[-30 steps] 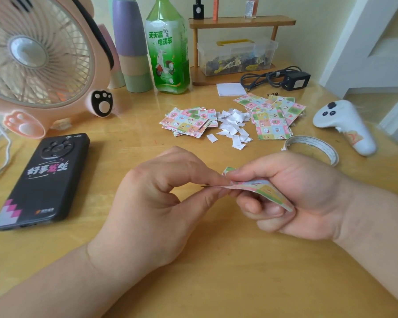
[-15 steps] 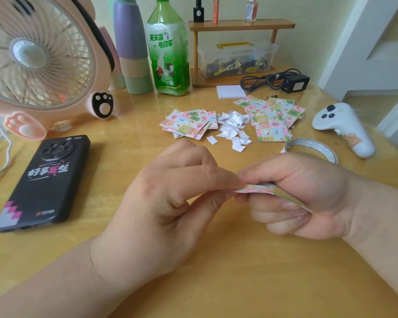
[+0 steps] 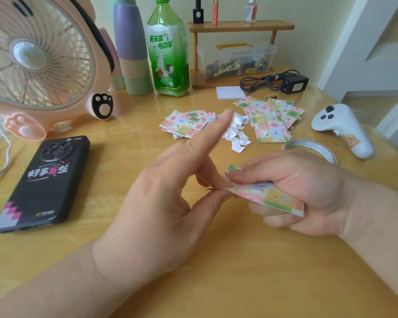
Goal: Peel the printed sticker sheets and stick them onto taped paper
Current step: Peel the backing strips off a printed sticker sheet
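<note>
Since a heap of white backing scraps (image 3: 238, 137) lies on the table (image 3: 216, 278) between two piles of printed sheets (image 3: 271, 126), the job looks to me well under way but far from finished. One sticker sheet (image 3: 269, 196) is held just above the table and seems not yet split from its backing. The right hand (image 3: 308, 187) curls its fingers under that sheet and clamps the thumb on top, while the left hand (image 3: 166, 210) pinches the sheet's near corner between thumb and a lower finger, its index finger raised straight and touching nothing.
</note>
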`<state>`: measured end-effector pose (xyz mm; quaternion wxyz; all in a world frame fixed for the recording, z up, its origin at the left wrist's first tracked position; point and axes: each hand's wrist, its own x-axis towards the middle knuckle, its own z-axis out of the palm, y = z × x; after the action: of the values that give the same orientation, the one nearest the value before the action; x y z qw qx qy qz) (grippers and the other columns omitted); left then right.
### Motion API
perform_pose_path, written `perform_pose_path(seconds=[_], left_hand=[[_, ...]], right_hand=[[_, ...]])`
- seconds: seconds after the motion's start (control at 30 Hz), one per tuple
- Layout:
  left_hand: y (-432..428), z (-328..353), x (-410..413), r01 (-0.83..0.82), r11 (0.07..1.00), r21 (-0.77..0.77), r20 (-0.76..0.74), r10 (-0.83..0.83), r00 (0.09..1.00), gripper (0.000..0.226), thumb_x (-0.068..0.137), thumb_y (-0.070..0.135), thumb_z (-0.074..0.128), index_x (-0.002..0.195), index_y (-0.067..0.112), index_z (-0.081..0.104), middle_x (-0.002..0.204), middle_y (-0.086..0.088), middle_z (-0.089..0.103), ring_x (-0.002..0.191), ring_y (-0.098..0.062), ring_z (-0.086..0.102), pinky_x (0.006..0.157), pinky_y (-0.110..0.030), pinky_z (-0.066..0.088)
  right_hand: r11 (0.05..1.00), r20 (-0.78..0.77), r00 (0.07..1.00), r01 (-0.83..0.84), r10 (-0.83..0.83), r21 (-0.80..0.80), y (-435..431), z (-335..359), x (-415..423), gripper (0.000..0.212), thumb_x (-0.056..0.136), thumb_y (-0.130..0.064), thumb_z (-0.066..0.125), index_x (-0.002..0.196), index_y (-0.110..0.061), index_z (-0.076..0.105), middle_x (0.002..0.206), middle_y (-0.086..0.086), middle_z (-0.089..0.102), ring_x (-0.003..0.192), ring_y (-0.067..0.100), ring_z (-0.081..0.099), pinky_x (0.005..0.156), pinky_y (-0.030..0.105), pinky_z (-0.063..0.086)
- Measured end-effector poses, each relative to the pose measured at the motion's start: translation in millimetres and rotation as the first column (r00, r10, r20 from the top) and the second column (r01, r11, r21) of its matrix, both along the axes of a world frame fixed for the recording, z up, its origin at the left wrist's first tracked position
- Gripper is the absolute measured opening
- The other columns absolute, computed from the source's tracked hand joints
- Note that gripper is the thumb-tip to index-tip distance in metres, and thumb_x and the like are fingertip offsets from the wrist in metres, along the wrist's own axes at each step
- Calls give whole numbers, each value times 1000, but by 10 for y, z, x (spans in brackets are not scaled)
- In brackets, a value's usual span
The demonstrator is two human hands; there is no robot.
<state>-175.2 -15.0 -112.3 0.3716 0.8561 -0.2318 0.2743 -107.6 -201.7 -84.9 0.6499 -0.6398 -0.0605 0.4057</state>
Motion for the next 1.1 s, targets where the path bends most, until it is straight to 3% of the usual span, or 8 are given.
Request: perform_pose_path(seconds=[0.17,0.3,0.37,0.47,0.57,0.67,0.87,1.1], left_hand=[[35,-35,14,-31,999,-27,-61,29,998,85,83,11,76,155,23,34,100,22,67,108,-4,61,96,-8,36],[49,-92,18,26,980,-199,-184,-64,981,90,83,4,72,157,27,26,113,19,71,122,-17,62,108,-28,40],[57,-126,24,45,957,-287,-221,-112,969,90,83,1,70,157,27,24,115,12,73,123,-24,62,110,-43,42],[76,-160,40,85,876,-474,-293,-248,923,90,82,-5,63,156,24,22,113,-2,76,120,-28,63,108,-47,42],[32,-148,34,48,734,-678,-325,-357,876,89,79,-7,56,154,28,23,111,-11,76,115,-29,65,102,-39,44],[-6,-157,59,-20,601,-799,-332,-412,849,94,73,-5,60,152,33,27,111,-19,75,117,-41,61,102,-47,41],[-17,-146,134,-162,447,-880,-377,-448,811,88,71,-3,53,150,29,29,110,-24,74,112,-38,66,104,-51,44],[-17,-103,156,-228,389,-893,-399,-445,802,92,65,-2,52,151,21,28,108,-27,74,105,-33,73,95,-46,50]], right_hand=[[997,168,984,68,-63,-29,-7,-49,31,16,80,-21,68,78,-5,67,52,3,50,35,10,38,47,29,4],[991,251,959,129,-130,20,-41,-79,64,25,85,-18,68,88,7,71,76,16,67,58,21,60,52,26,36],[991,357,925,137,-126,-6,-32,-101,78,28,88,-20,68,80,7,69,71,16,63,58,23,58,53,27,41],[980,608,791,169,-72,-104,-16,-104,74,58,84,-39,69,80,16,50,64,14,42,59,28,38,58,43,31],[966,746,664,221,-47,-136,-6,-91,59,55,90,-38,64,66,6,41,58,3,27,53,17,28,50,30,24],[951,804,593,266,-32,-159,7,-103,60,56,96,-35,64,65,5,40,53,-3,26,49,13,24,46,25,21],[921,861,509,325,19,-213,63,-134,56,49,98,-26,60,63,2,43,50,-7,27,47,11,26,45,23,22],[926,872,488,315,30,-208,89,-147,64,48,99,-24,60,64,4,43,49,-7,28,47,10,28,44,21,23]])
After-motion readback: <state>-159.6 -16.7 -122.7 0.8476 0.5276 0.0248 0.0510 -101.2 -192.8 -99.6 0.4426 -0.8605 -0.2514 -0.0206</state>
